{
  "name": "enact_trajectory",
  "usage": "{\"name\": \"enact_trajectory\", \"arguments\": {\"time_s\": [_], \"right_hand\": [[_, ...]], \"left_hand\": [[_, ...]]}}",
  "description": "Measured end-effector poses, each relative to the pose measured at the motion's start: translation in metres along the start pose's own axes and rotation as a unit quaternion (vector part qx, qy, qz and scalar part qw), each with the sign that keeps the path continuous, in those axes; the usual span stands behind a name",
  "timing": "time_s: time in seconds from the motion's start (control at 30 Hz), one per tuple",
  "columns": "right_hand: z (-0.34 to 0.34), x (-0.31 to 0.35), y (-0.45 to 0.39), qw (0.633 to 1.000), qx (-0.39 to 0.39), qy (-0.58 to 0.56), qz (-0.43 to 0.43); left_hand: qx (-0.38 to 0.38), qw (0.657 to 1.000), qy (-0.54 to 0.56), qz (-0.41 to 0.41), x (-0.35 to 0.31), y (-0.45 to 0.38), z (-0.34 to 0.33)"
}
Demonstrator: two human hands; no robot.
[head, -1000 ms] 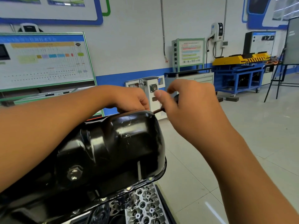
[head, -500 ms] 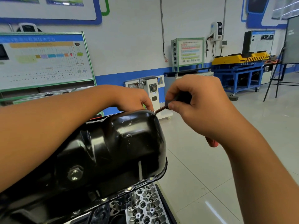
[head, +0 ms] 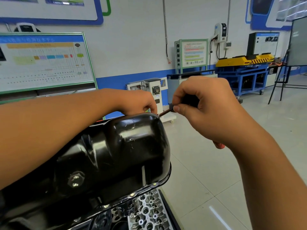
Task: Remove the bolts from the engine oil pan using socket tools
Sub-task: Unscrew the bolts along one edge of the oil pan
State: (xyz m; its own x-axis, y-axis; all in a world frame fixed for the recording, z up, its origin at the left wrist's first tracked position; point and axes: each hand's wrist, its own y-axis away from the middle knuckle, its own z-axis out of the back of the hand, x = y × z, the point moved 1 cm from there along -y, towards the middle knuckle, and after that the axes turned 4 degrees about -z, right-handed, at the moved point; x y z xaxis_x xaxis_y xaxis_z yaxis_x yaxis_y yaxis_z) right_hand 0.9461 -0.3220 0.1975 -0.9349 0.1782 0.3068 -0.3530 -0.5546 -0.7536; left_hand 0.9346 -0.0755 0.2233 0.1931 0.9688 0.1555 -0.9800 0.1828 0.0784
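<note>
the right hand (head: pixel 209 110) is curled round the black handle of a socket driver (head: pixel 186 103), thumb and forefinger pinching it near the front end. a red end of the handle pokes out below the heel of the hand. the driver's thin shaft (head: pixel 164 112) runs down and to the left from the hand, its long axis slanted, and its tip meets the far top edge of the oil pan (head: pixel 119 155).

the left hand (head: pixel 137 102) reaches over the pan from the left, fingers curled down behind the far edge right beside the shaft tip. whether they pinch anything there cannot be told, as the pan hides the fingertips.

the pan is glossy black and sits low in the middle of the view, bulging upward, its length running from lower left to upper right. a drain plug (head: pixel 75 179) sits on its near side. small bolts (head: pixel 154 184) show along the near flange. under the flange lies a bare metal cylinder head (head: pixel 146 211).
</note>
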Motion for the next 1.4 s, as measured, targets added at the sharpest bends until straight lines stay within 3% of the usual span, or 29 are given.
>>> {"name": "enact_trajectory", "arguments": {"time_s": [0.23,0.37,0.43,0.53,0.7,0.77,0.83,0.93,1.03,1.1,1.27,1.4], "right_hand": [[0.016,-0.002,0.004,0.995,-0.072,-0.058,-0.037],[0.018,-0.013,0.006,0.980,-0.146,-0.083,-0.109],[0.018,-0.019,0.008,0.961,-0.189,-0.134,-0.150],[0.016,-0.026,0.011,0.927,-0.222,-0.226,-0.199],[0.015,-0.029,0.017,0.922,-0.212,-0.237,-0.223],[0.011,-0.028,0.020,0.929,-0.198,-0.223,-0.219],[0.007,-0.026,0.025,0.933,-0.193,-0.215,-0.214],[-0.003,-0.025,0.034,0.940,-0.198,-0.184,-0.207],[-0.022,-0.024,0.046,0.948,-0.174,-0.175,-0.200],[-0.035,-0.023,0.053,0.952,-0.171,-0.168,-0.189],[-0.042,-0.028,0.054,0.951,-0.189,-0.192,-0.150],[-0.045,-0.022,0.055,0.959,-0.204,-0.170,-0.095]], "left_hand": [[-0.014,0.999,0.039,-0.026,0.001,0.006,-0.001],[-0.042,0.990,0.132,0.024,0.003,0.012,0.000],[-0.080,0.952,0.274,0.107,0.004,0.011,-0.001],[-0.104,0.857,0.471,0.182,0.003,0.011,0.001],[-0.025,0.745,0.653,0.132,-0.002,0.018,0.006],[-0.022,0.715,0.689,0.116,-0.004,0.019,0.007],[-0.035,0.729,0.671,0.127,-0.005,0.017,0.004],[-0.052,0.815,0.560,0.140,-0.008,0.011,-0.002],[-0.065,0.916,0.376,0.126,-0.014,0.010,-0.001],[-0.062,0.954,0.271,0.111,-0.017,0.010,0.002],[-0.028,0.973,0.211,0.088,-0.019,0.006,0.005],[0.073,0.975,0.180,0.105,-0.024,0.000,0.008]]}}
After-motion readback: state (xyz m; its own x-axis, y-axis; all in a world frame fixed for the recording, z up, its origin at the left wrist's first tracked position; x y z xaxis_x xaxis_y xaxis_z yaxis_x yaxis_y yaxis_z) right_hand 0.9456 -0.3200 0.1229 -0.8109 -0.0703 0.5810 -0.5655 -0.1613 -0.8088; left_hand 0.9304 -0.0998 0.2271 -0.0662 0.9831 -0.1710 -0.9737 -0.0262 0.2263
